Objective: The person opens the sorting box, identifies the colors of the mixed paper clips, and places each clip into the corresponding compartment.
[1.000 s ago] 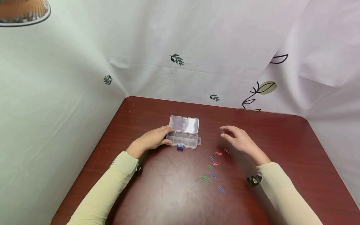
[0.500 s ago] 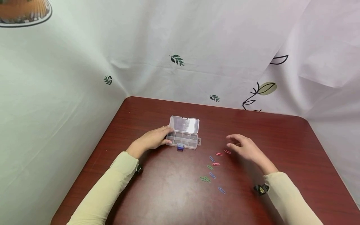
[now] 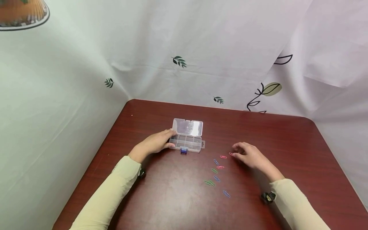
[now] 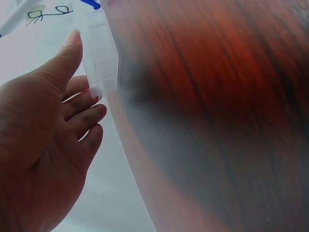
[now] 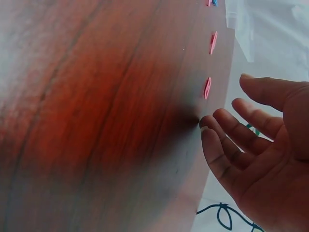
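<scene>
A clear plastic compartment box (image 3: 188, 143) lies on the table with its lid (image 3: 184, 126) folded back and a blue latch (image 3: 184, 150) at the front. My left hand (image 3: 153, 142) holds the box's left end, thumb at the front corner and fingers toward the back. In the left wrist view the thumb and fingertips straddle the end of the clear box (image 4: 102, 53). My right hand (image 3: 251, 155) is low over the table, thumb and fingers parted, beside a pink paper clip (image 3: 231, 154). In the right wrist view that clip (image 5: 207, 88) lies just beyond the fingertips.
Several more paper clips lie scattered to the box's front right, among them a pink clip (image 3: 223, 157), a green clip (image 3: 214, 171) and a blue clip (image 3: 226, 194). White printed cloth (image 3: 201, 76) hangs behind the dark red-brown table (image 3: 161, 198).
My right hand has moved right and toward me, coming down to the outermost pink paper clip. The left hand and the box have stayed in place.
</scene>
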A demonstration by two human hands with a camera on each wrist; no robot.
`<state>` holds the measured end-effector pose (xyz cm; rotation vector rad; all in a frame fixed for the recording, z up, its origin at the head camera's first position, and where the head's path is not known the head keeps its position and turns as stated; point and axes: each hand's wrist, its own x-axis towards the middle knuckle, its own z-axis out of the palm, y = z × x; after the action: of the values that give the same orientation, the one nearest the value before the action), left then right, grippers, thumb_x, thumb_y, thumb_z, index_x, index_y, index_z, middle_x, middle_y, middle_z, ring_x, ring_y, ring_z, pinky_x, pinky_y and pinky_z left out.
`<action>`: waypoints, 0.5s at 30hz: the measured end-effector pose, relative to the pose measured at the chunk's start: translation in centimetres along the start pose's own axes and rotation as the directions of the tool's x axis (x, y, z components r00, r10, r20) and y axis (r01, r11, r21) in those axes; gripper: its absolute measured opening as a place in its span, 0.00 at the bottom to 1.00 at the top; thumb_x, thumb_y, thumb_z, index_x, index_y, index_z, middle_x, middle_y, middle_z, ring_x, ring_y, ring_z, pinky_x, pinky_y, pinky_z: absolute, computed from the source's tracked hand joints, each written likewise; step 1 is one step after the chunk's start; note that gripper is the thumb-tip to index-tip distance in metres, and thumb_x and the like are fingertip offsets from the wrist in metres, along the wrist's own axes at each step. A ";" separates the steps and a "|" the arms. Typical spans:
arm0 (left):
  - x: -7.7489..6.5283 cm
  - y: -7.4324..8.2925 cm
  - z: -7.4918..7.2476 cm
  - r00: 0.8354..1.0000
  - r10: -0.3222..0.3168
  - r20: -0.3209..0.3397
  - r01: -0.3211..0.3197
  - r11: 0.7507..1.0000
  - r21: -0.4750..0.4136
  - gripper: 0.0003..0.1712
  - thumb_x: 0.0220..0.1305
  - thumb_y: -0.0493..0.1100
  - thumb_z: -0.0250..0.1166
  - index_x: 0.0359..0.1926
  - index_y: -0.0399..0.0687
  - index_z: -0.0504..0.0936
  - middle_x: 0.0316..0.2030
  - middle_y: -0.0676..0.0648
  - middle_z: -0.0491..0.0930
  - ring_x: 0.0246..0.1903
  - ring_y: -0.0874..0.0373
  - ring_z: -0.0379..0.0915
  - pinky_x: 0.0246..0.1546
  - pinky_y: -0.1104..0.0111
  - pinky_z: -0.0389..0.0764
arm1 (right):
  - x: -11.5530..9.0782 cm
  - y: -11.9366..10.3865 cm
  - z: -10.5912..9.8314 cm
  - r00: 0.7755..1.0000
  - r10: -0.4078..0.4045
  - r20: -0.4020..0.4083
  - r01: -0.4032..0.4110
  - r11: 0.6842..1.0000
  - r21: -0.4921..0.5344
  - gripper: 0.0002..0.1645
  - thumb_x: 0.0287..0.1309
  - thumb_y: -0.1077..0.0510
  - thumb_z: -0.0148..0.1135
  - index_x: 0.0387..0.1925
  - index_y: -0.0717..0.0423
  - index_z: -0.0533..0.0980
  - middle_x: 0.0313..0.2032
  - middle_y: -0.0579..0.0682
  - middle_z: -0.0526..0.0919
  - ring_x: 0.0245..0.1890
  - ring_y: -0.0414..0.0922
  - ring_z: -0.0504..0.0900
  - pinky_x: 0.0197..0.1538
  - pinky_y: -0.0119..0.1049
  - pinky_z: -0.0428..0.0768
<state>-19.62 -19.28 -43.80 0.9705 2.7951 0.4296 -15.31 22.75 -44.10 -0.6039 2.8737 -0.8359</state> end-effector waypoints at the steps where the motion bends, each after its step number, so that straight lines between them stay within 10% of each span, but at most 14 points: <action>1: 0.0 0.0 0.0 1.000 0.003 -0.003 -0.003 1.000 0.000 0.33 0.72 0.51 0.64 0.68 0.35 0.70 0.67 0.33 0.70 0.71 0.42 0.63 0.70 0.51 0.67 | 0.0 0.0 0.0 1.000 0.001 0.003 -0.001 1.000 -0.007 0.13 0.62 0.60 0.70 0.46 0.60 0.80 0.38 0.49 0.83 0.38 0.46 0.81 0.42 0.44 0.81; 15: -0.2 0.1 0.1 1.000 0.003 -0.012 -0.003 1.000 -0.002 0.33 0.72 0.52 0.63 0.69 0.36 0.69 0.68 0.33 0.70 0.71 0.41 0.63 0.71 0.51 0.66 | -0.3 -0.2 0.6 0.999 0.019 0.032 -0.017 0.999 -0.052 0.07 0.60 0.62 0.70 0.39 0.58 0.80 0.36 0.50 0.79 0.38 0.46 0.79 0.43 0.46 0.80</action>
<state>-19.41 -19.34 -43.87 0.9748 2.8042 0.4397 -14.82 22.44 -44.51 -0.5899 2.8750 -0.7447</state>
